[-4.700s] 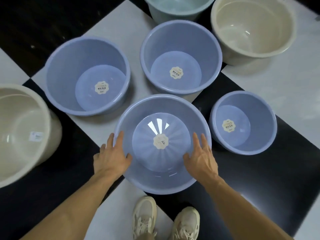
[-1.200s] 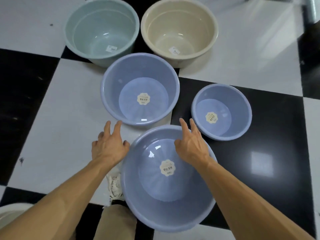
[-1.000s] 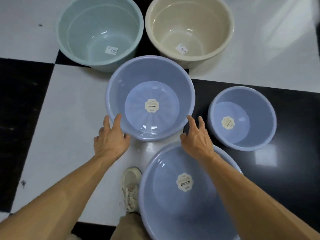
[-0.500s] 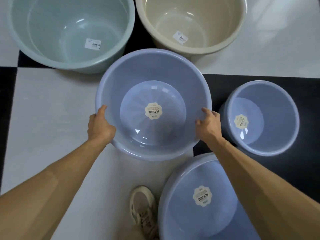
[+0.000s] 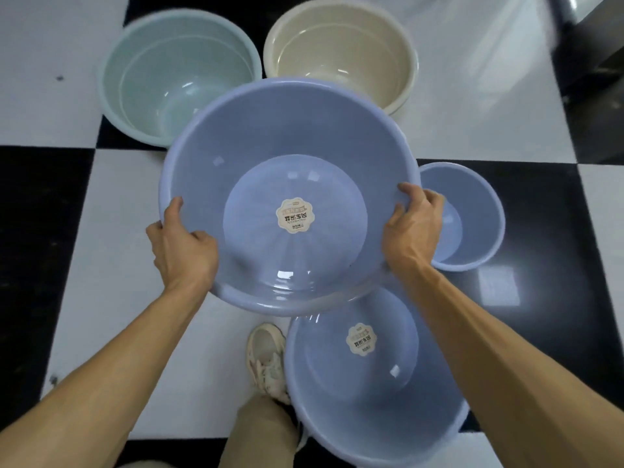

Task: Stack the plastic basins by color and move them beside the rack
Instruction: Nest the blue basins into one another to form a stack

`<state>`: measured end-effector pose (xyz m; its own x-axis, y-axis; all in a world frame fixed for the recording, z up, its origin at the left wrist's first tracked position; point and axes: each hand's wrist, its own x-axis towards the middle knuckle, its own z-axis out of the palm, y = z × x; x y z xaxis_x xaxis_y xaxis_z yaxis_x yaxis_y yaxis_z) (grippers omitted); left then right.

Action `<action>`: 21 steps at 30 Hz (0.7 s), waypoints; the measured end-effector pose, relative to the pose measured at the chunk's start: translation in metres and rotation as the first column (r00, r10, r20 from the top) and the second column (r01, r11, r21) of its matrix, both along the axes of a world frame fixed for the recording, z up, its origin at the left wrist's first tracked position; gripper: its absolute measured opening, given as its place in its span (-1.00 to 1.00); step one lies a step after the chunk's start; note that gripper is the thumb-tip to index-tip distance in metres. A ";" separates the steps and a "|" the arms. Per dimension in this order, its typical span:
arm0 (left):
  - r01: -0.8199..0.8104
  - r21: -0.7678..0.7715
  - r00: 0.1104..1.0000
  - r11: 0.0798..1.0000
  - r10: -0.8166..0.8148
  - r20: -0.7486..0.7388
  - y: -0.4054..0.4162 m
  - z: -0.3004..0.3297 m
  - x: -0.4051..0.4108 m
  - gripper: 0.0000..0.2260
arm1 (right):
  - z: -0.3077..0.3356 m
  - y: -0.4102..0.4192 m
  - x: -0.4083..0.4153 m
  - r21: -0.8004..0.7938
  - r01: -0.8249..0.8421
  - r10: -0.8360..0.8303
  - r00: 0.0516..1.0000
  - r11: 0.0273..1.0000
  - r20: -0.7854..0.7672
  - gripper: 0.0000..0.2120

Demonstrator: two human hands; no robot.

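- The left hand (image 5: 184, 246) and the right hand (image 5: 413, 224) are each clamped on opposite sides of the rim of a large blue basin (image 5: 287, 136), thumbs inside and fingers curled under the lip. It looks raised off the checkered floor (image 5: 111, 231), held level so it can drop straight into another.
- Below the right forearm, near the person's shoe (image 5: 266, 356), sits a wider blue basin (image 5: 378, 400), mouth up. The held basin's near edge overlaps its far rim in the view; whether they touch I cannot tell. It is probably the nest for the one in hand.
- Just beyond the right hand, partly hidden by it, a small blue basin (image 5: 476, 211) waits on a black tile, likely to go in last since it is smallest.
- Beyond both hands stand a pale green basin (image 5: 152, 79) and a cream basin (image 5: 341, 52), side by side, kept apart as other colours.
- The rack cannot be identified with certainty here.
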<state>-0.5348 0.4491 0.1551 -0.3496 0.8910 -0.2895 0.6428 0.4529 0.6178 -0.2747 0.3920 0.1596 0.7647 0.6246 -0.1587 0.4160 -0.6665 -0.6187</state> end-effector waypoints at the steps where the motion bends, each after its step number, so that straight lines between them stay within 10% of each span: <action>1: -0.013 0.022 1.000 1.000 0.013 0.002 -0.015 0.008 0.002 -0.46 | 0.010 -0.013 0.002 0.017 -0.009 0.008 1.000 1.000 0.010 -0.59; 21: 0.060 -0.039 0.988 0.997 -0.054 0.147 -0.294 -0.026 0.078 -0.46 | -0.036 -0.316 0.065 -0.081 0.107 -0.117 0.985 0.991 -0.130 -0.39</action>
<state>-0.4571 0.1552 0.1287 -0.2499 0.8938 -0.3725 0.5726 0.4466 0.6875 -0.2100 0.0761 0.1233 0.7978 0.5189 -0.3072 0.2522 -0.7499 -0.6116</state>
